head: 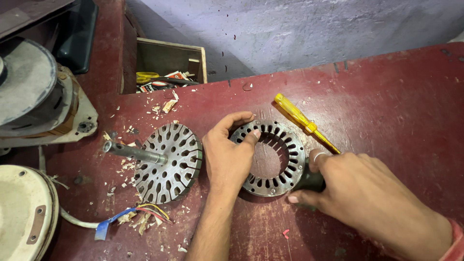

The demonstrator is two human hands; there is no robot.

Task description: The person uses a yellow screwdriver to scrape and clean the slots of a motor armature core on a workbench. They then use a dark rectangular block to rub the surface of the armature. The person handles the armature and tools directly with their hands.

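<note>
A slotted grey metal stator ring [290, 159] lies flat on the dark red table [386, 106]. My left hand [227, 154] grips its left rim, thumb inside the hole and fingers over the outer edge. My right hand [357, 188] presses at the ring's right edge, closed around a dark handle-like object [309, 181] that is mostly hidden. A yellow-handled screwdriver [302, 121] lies just beyond the ring, its tip running under my right hand. To the left lies a slotted rotor disc [169, 162] with a steel shaft [130, 151].
A fan motor housing [36, 92] and a cream round cover [21, 212] sit at the left edge. Coloured wires [140, 212] and wood shavings lie by the rotor. An open wooden box [169, 63] holding scissors and small packets stands behind the table.
</note>
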